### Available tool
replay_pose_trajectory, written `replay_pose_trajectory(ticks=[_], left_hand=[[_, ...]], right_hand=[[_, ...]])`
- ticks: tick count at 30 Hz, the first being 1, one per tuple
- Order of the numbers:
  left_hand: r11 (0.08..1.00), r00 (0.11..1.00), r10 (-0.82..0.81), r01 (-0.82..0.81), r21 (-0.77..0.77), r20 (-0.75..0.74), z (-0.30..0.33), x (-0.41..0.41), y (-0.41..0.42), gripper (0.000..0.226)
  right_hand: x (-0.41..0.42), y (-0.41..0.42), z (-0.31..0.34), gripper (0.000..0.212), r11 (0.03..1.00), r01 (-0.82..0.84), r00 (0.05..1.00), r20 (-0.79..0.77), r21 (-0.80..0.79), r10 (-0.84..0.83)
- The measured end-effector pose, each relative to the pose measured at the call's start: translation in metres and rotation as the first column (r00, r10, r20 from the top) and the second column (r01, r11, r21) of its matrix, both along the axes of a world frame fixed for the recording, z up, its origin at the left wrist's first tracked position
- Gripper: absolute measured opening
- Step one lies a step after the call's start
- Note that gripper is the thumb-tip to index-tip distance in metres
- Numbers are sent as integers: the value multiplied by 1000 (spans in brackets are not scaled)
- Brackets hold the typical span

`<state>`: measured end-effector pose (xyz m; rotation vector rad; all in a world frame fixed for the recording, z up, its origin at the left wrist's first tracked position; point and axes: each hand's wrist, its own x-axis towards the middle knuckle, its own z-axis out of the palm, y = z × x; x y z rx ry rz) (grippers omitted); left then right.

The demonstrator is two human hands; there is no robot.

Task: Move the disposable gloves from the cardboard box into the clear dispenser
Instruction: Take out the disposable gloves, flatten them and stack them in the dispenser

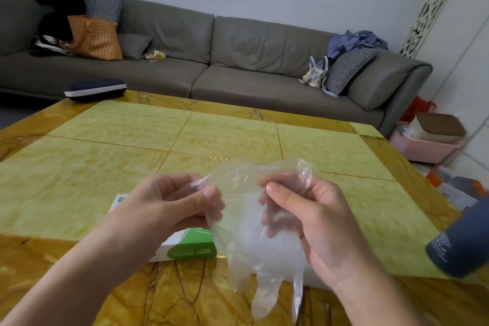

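clear gloves (pixel 254 233), green-white cardboard box (pixel 190 246), yellow-green marbled table (pixel 132 135)

You get no readable text here: the print on the green end of the cardboard box (pixel 190 249) and on the grey container (pixel 460 243) is too blurred.

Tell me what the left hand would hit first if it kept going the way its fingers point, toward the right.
Likely the clear gloves that the left hand already pinches, then the right hand gripping them from the other side. Depth between the hands is unclear.
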<state>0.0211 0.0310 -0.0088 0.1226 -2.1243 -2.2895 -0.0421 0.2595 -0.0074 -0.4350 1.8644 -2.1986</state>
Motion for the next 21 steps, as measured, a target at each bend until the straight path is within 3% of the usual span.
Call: replay_pose_trajectory(ticks=[6, 10, 13, 17, 19, 21], left_hand=[[991, 999, -32, 30, -131, -13, 7, 2, 9, 6], [963, 987, -150, 157, -218, 48, 9, 2, 22, 9], [955, 989, -121, 140, -263, 88, 6, 0, 26, 10], [967, 998, 62, -58, -248, 8, 4, -2, 36, 9], [951, 970, 227, -239, -195, -83, 5, -4, 39, 8], [840, 880, 349, -446, -308, -322, 12, -4, 41, 13]], right_hand=[[-13, 41, 20, 30, 922, -314, 948, 25, 227, 317], [-5, 37, 12, 23, 860, -351, 930, 33, 369, 365], [-1, 35, 5, 8, 882, -238, 962, -29, 407, 273], [-3, 55, 11, 9, 936, -11, 997, -69, 352, 38], [-10, 68, 9, 11, 924, 185, 982, -86, 334, -165], [-21, 83, 7, 11, 895, 345, 936, -28, 284, -352]])
